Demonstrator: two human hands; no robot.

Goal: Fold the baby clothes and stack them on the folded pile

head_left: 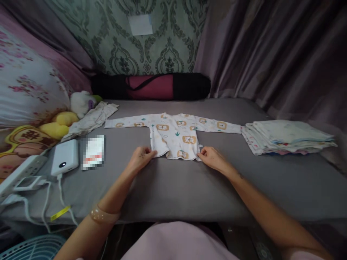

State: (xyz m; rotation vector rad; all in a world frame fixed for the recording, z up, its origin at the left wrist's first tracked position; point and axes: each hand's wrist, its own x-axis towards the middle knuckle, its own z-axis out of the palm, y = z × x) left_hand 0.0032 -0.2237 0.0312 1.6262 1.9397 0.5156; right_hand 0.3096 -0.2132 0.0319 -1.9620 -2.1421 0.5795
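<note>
A small white long-sleeved shirt (175, 135) with tan animal prints and green marks lies spread flat on the grey-covered surface (173, 195), both sleeves stretched out sideways. My left hand (141, 157) pinches the lower left corner of its hem. At the opposite corner, my right hand (213, 157) grips the hem between thumb and fingers, beside a small white tag. Between the two hands the hem is slightly wavy. The right sleeve's cuff reaches the edge of a stack of folded clothes (290, 135).
On the left are a white power bank (65, 157) with a cable, a power strip (24, 177), a blurred white packet (93, 151), crumpled light cloth (92, 121) and plush toys (58, 124). A black and red long bag (151, 86) lies along the back wall.
</note>
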